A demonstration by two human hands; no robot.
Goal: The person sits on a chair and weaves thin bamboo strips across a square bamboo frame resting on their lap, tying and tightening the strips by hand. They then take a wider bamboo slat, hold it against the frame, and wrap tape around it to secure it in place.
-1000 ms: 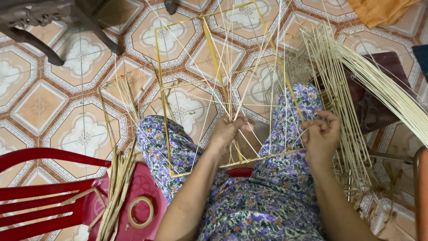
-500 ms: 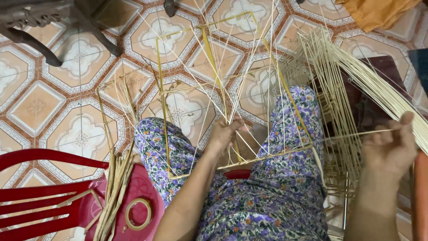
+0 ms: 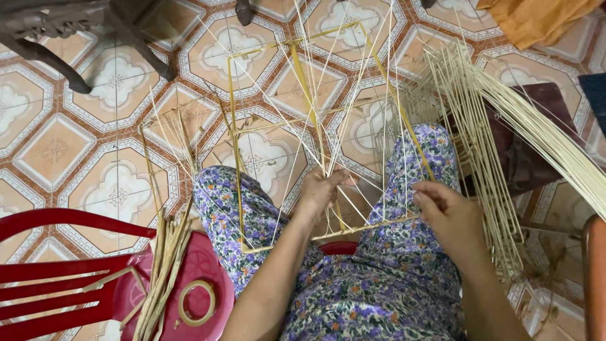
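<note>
Between the knees of the seated person, the left hand (image 3: pixel 325 188) was closed around several thin pale strips where they met the yellow bamboo frame (image 3: pixel 297 132), fingers curled tight on them just above the frame's lower bar. The right hand (image 3: pixel 445 211) sat at the right end of that bar, thumb and fingertips narrowed toward a strip; whether they truly pinched it I could not tell. Both forearms came up from the lap, the left bent inward, the right nearly straight.

The frame stood tilted between the legs, its square outline leaning away over the floor, with pale strips (image 3: pixel 353 95) fanning up through it and crossing one another. Those strips screened much of the hands' working space. Just to the right, a dense bundle of pale reeds (image 3: pixel 555 139) swept down over a dark red stool (image 3: pixel 536 145), and a second woven lattice of strips (image 3: pixel 480 164) stood near the right knee. Purple flowered trousers (image 3: pixel 372 297) filled the lap.

On the left, a red plastic chair (image 3: pixel 76 278) carried a loose sheaf of flat bamboo slats (image 3: pixel 165 265) and a ring of tape (image 3: pixel 197 302). A smaller frame (image 3: pixel 165 136) leaned behind the slats.

Underneath everything lay a patterned tile floor (image 3: pixel 69 145) in orange and white. A dark wooden furniture leg (image 3: pixel 136 44) crossed the upper left, and orange cloth (image 3: pixel 536 19) hung in the upper right corner.
</note>
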